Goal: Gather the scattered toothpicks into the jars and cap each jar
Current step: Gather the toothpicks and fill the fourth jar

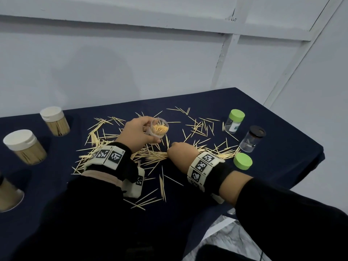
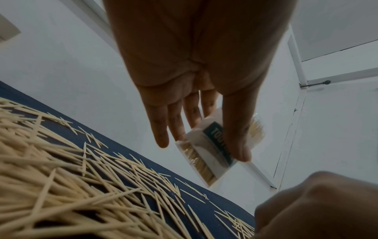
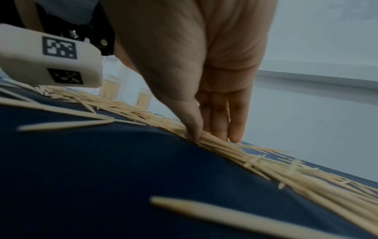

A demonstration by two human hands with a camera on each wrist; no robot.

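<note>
Above the middle of the tabletop [image 1: 282, 147], an open jar [image 1: 157, 131] part-filled with toothpicks, tilted, clasped by left hand [image 1: 138, 133] with fingers and thumb curled round it. Just below, scattered toothpicks [image 1: 150, 157] heaped on the dark cloth; right hand [image 1: 181, 152] down on the heap, thumb and fingertips [image 3: 235, 132] pinching a bundle. Right of that, a loose green lid [image 1: 243, 160], a green-capped jar [image 1: 234, 122], a black-capped jar [image 1: 252, 138]. Far left, white-capped full jars [image 1: 24, 146].

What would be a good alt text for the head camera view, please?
The left hand holds an open jar of toothpicks above a dark cloth-covered table, while the right hand pinches scattered toothpicks. White-capped full jars stand left; near-empty jars and a loose green lid stand right.
</note>
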